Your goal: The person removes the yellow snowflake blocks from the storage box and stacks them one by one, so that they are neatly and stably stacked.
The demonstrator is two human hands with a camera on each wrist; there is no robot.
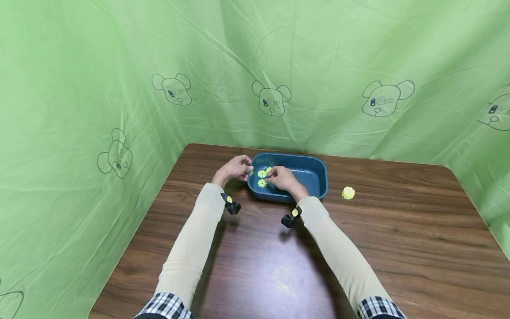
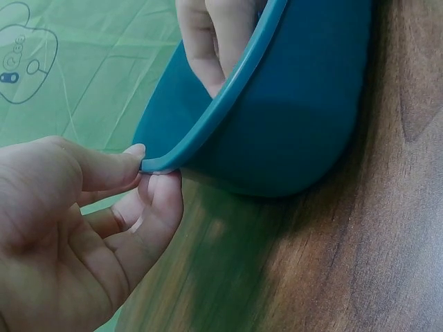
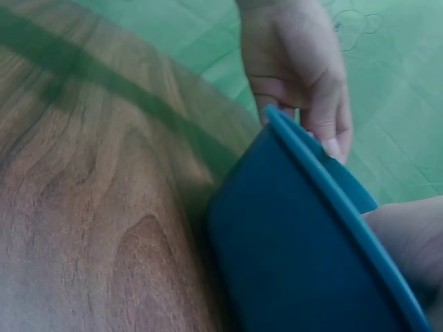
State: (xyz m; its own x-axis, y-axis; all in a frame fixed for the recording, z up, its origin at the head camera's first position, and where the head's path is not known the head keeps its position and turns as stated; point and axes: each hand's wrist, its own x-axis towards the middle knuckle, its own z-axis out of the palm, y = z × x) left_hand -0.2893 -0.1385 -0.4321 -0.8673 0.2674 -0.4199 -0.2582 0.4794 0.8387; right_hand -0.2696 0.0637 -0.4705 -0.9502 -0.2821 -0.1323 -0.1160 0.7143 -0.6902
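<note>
Head view, left to right: the left hand (image 1: 235,169) comes first, at the left end of a dark blue bin (image 1: 311,179), its thumb and fingers grasping the rim, which the left wrist view shows clearly. The bin sits on the brown desk (image 1: 398,230), near the green curtain (image 1: 338,53). Inside, toward that same end, are yellow flowers (image 1: 261,173): two show nearly whole, and a third is partly covered by the right hand (image 1: 282,178). That hand reaches down into the bin beside them; its fingers are bent, but I cannot tell whether they grasp a flower or nothing, since the tips are tiny and half hidden. Farther right, outside the bin, a yellow scalloped piece (image 1: 348,192) rests on the desk, untouched. As I judge it, the work is partly done: flowers sit at the left end, while that outlying piece remains apart.
</note>
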